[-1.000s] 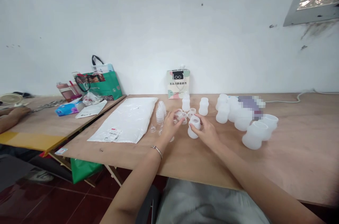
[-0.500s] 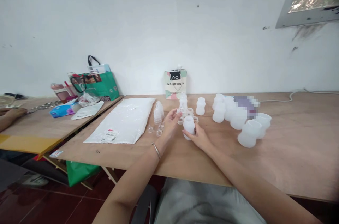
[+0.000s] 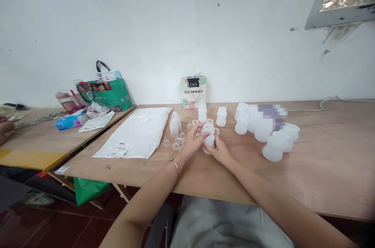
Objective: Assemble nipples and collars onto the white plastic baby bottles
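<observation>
A translucent white baby bottle [image 3: 208,144] stands upright on the table in front of me. Around its lower body, from the right, are the fingers of my right hand [image 3: 221,151]. My left hand [image 3: 195,139] closes on the bottle's top from the left, where a clear nipple piece [image 3: 209,123] shows above the fingers; how it is seated is hidden. Just behind stands a bottle with a clear cap [image 3: 202,112]. Loose clear nipples [image 3: 166,142] and collar rings [image 3: 216,131] lie close by, next to several clear caps [image 3: 174,125].
Several open bottle bodies [image 3: 275,146] stand to the right, and a single one [image 3: 222,116] behind. A white plastic mailer [image 3: 134,131] lies left. A paper bag [image 3: 193,93] leans on the wall. Another person's hand [image 3: 3,127] is at the far left table.
My left hand has moved right and down from beside the capped bottle, bringing a small clear piece onto the held bottle's top. My right hand keeps its grip.
</observation>
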The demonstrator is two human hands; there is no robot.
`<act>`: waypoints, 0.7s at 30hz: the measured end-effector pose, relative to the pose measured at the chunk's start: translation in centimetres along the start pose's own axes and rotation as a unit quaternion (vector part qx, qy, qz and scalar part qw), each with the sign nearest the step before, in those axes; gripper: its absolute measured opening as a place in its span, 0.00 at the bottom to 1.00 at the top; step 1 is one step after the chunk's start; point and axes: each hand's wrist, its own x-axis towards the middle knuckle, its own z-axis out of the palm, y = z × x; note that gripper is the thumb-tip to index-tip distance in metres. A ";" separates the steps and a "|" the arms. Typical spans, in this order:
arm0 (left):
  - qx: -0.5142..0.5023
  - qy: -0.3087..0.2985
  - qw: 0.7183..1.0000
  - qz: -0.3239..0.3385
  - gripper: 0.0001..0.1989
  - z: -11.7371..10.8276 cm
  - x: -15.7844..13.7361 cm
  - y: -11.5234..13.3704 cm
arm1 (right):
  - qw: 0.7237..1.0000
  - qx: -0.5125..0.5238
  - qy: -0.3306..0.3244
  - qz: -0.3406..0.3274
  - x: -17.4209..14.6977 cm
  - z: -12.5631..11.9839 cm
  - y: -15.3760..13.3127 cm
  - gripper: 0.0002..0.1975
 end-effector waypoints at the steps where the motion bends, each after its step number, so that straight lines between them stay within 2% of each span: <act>1: 0.000 -0.002 1.000 -0.002 0.19 0.0 0.0 -0.1 | 1.000 0.002 -0.001 -0.003 0.0 0.0 0.1 0.23; 5: 0.005 -0.001 1.000 -0.018 0.20 -0.2 0.1 -0.5 | 1.000 0.009 0.001 -0.004 0.2 0.1 0.4 0.24; 15: -0.044 -0.084 0.994 -0.047 0.22 -1.4 0.1 -0.3 | 0.999 -0.007 0.003 -0.041 -0.2 -0.1 -0.2 0.22; 21: -0.066 -0.104 0.991 -0.059 0.24 -1.4 -0.2 0.0 | 0.997 -0.026 0.024 -0.075 -0.4 -0.2 -0.6 0.20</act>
